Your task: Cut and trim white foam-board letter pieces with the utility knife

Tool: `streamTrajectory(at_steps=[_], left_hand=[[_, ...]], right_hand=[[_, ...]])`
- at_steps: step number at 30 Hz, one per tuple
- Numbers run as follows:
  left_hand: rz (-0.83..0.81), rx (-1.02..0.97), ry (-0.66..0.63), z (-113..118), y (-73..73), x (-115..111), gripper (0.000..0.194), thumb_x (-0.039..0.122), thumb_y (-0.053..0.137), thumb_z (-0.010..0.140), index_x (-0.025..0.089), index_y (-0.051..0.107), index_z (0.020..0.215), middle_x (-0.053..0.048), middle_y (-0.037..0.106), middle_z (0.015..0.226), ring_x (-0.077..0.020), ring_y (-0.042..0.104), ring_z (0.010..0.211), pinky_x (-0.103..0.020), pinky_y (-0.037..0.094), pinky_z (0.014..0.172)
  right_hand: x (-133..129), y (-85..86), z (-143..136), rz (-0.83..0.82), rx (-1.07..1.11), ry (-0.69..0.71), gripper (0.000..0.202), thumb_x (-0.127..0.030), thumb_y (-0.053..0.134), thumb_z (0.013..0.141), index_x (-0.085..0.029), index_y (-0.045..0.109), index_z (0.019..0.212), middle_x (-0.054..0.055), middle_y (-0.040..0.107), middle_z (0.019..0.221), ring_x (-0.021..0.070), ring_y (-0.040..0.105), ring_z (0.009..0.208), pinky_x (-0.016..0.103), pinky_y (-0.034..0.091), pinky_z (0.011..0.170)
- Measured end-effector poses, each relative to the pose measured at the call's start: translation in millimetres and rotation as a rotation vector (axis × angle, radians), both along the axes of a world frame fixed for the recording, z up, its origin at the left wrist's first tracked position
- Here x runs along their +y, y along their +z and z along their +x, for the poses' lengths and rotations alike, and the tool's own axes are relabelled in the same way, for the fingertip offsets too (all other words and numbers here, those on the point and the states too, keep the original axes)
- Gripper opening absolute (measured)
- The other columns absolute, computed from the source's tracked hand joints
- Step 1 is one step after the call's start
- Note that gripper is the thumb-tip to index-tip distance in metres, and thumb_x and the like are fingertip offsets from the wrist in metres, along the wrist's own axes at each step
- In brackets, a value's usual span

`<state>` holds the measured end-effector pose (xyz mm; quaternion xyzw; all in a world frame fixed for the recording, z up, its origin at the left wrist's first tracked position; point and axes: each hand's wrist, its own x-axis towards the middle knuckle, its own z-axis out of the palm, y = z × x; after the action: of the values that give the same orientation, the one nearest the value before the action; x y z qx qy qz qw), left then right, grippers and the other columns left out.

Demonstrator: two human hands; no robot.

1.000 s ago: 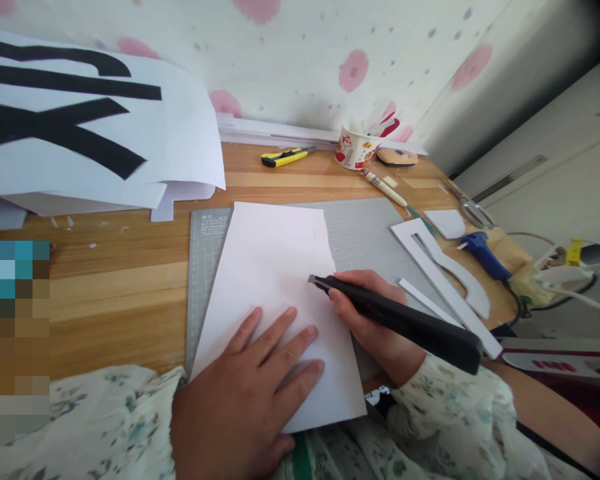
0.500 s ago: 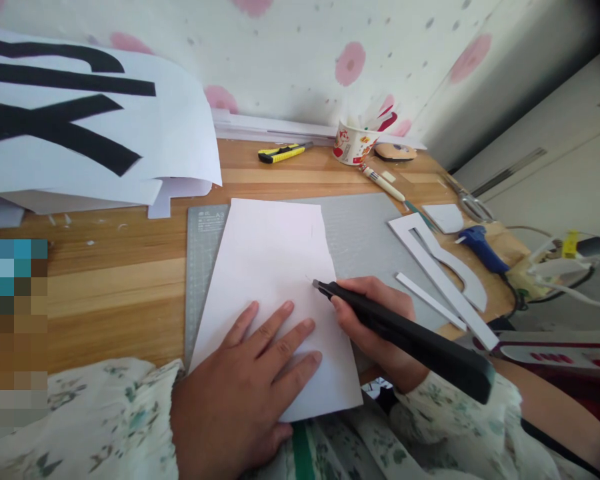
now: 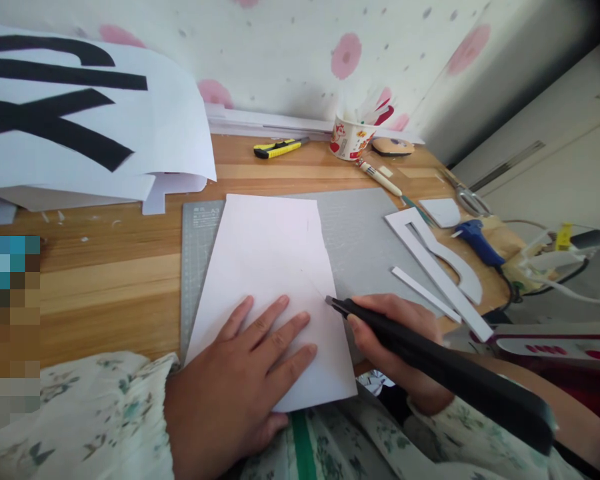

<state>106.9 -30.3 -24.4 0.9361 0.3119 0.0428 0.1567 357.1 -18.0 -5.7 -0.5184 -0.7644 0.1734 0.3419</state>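
Note:
A white board [image 3: 265, 247] lies on the grey cutting mat [image 3: 360, 220], its right edge uneven. My left hand [image 3: 250, 360] rests flat on the lower left of the board with its fingers spread. My right hand [image 3: 400, 340] is wrapped round a long black utility knife [image 3: 445, 360]. The knife's tip touches the board near its right edge, at the lower end of a thin slanting line. On the mat's right side lie a white cut-out letter [image 3: 437, 270] and a narrow white strip [image 3: 425, 293].
Along the back stand a paper cup of tools [image 3: 350, 137] and a yellow box cutter [image 3: 280, 148]. To the right are a blue glue gun [image 3: 480, 241], scissors [image 3: 470, 200] and cables. A large sheet with black letters [image 3: 180, 133] curls at the left.
My right hand has drawn the knife down and to the right across the board, and the thin slanting line is longer. My left hand stays in place on the board.

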Motion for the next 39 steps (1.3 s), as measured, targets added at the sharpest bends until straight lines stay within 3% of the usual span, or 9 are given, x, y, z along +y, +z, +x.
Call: streamTrajectory(at_steps=[10, 14, 18, 22, 28, 31, 33, 36, 39], left_hand=[[0.09, -0.051, 0.019, 1, 0.9, 0, 0.062, 0.042, 0.065, 0.08, 0.031, 0.048, 0.139, -0.007, 0.039, 0.153, -0.0373, 0.031, 0.14, -0.061, 0.014, 0.114], [0.081, -0.138, 0.032, -3, 2.6, 3, 0.055, 0.041, 0.061, 0.081, 0.03, 0.052, 0.134, -0.002, 0.045, 0.149, -0.0309, 0.035, 0.139, -0.052, 0.013, 0.117], [0.155, -0.248, 0.358, -15, 2.1, 21, 0.039, 0.041, 0.054, 0.085, 0.025, 0.064, 0.119, -0.007, 0.051, 0.143, -0.0303, 0.041, 0.134, -0.049, 0.026, 0.114], [0.156, -0.266, 0.625, -27, 0.5, 48, 0.04, 0.041, 0.053, 0.082, 0.019, 0.067, 0.112, -0.015, 0.05, 0.141, -0.0347, 0.05, 0.127, -0.05, 0.039, 0.106], [-0.068, -0.659, 0.848, -27, 3.7, 60, 0.034, 0.037, 0.065, 0.073, 0.022, 0.067, 0.103, -0.009, 0.051, 0.139, -0.0305, 0.052, 0.123, -0.044, 0.044, 0.102], [-0.305, -1.074, 1.122, -28, 13.5, 63, 0.046, 0.03, 0.075, 0.066, 0.022, 0.063, 0.11, -0.007, 0.057, 0.129, -0.0248, 0.061, 0.107, -0.031, 0.054, 0.081], [-0.562, -1.299, 1.215, -29, 24.1, 64, 0.054, 0.024, 0.078, 0.062, 0.021, 0.061, 0.113, -0.007, 0.067, 0.113, -0.0205, 0.067, 0.086, -0.026, 0.054, 0.064], [-0.989, -1.293, 1.142, -32, 38.4, 61, 0.053, 0.02, 0.082, 0.055, 0.014, 0.064, 0.105, -0.009, 0.073, 0.092, -0.0227, 0.068, 0.062, -0.029, 0.053, 0.05], [-1.115, -1.265, 1.061, -34, 42.3, 59, 0.046, 0.021, 0.087, 0.051, 0.011, 0.068, 0.092, -0.012, 0.075, 0.083, -0.0265, 0.069, 0.06, -0.032, 0.055, 0.049]], right_hand=[[-18, 2.1, 15, 0.095, 0.003, -0.025, 0.018, -0.019, 0.068, 0.076, -0.024, 0.065, 0.093, 0.0, 0.07, 0.066, 0.0172, 0.066, 0.055, 0.027, 0.052, 0.05], [-17, 2.5, 20, -0.112, 0.247, -0.19, 0.012, -0.024, 0.07, 0.076, -0.025, 0.07, 0.088, 0.0, 0.071, 0.07, 0.0158, 0.065, 0.057, 0.025, 0.052, 0.052], [-4, -4.0, 14, -0.491, 0.783, -0.276, 0.015, -0.034, 0.072, 0.076, -0.023, 0.068, 0.085, 0.001, 0.07, 0.073, 0.0124, 0.06, 0.054, 0.021, 0.046, 0.045], [13, -7.2, -9, -0.57, 1.044, -0.183, 0.017, -0.032, 0.076, 0.071, -0.019, 0.069, 0.079, -0.001, 0.065, 0.063, 0.0093, 0.057, 0.053, 0.019, 0.045, 0.049], [22, -6.0, -31, -0.565, 1.203, -0.161, 0.02, -0.032, 0.079, 0.067, -0.017, 0.07, 0.076, -0.002, 0.062, 0.056, 0.0096, 0.057, 0.05, 0.018, 0.041, 0.045], [22, -4.6, -33, -0.538, 1.286, -0.184, 0.019, -0.031, 0.08, 0.065, -0.016, 0.07, 0.073, -0.002, 0.062, 0.055, 0.0089, 0.056, 0.047, 0.018, 0.04, 0.043], [21, -4.6, -34, -0.533, 1.339, -0.176, 0.019, -0.031, 0.079, 0.065, -0.016, 0.07, 0.073, -0.001, 0.064, 0.055, 0.0091, 0.055, 0.046, 0.018, 0.04, 0.043], [21, -5.2, -33, -0.57, 1.386, -0.14, 0.018, -0.033, 0.078, 0.067, -0.017, 0.07, 0.073, 0.0, 0.064, 0.053, 0.0102, 0.055, 0.047, 0.019, 0.039, 0.043], [26, -1.0, -22, -0.573, 1.428, -0.194, 0.013, -0.029, 0.075, 0.065, -0.019, 0.069, 0.068, -0.001, 0.064, 0.055, 0.0118, 0.057, 0.049, 0.022, 0.043, 0.047]])
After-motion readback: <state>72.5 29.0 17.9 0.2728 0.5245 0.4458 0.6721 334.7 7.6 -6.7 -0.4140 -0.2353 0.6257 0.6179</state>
